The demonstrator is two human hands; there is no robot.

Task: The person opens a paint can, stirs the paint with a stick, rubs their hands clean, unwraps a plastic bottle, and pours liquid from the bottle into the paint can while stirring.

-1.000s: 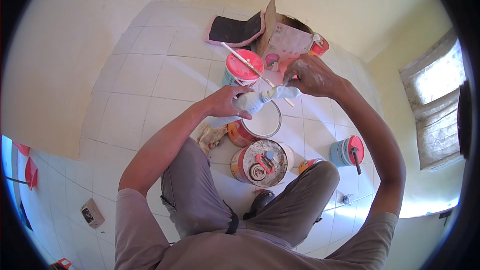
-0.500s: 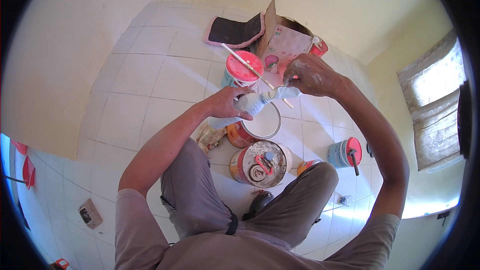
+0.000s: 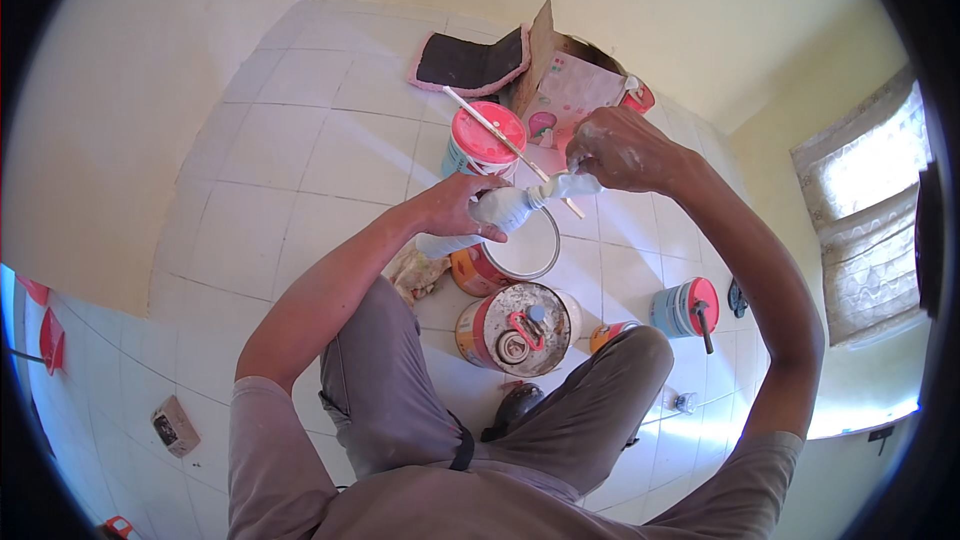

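Observation:
Over the open tin, both of my hands hold a long, crumpled, whitish bag-like thing (image 3: 503,206), narrowed in the middle. Its exact kind is unclear. My left hand (image 3: 452,204) is wrapped round its fuller part, and a tail of it hangs out below the palm. At the other end, my right hand (image 3: 625,152) pinches the thin tip between closed fingers. Underneath stands the wide round tin (image 3: 525,245) with an orange side and a whitish inside. A long pale stick (image 3: 490,128) lies behind, across a red-lidded bucket (image 3: 480,130).
A paint-crusted drum (image 3: 530,325) stands between my knees. To the right is a blue bucket (image 3: 675,308) with a red lid and a hammer-like tool on it. Beyond are a pink-patterned box (image 3: 575,90) and a black mat (image 3: 470,62). A crumpled cloth (image 3: 415,275) lies by my left knee.
The view has shifted very slightly. Both hands keep nearly the same place and the same hold on the whitish thing.

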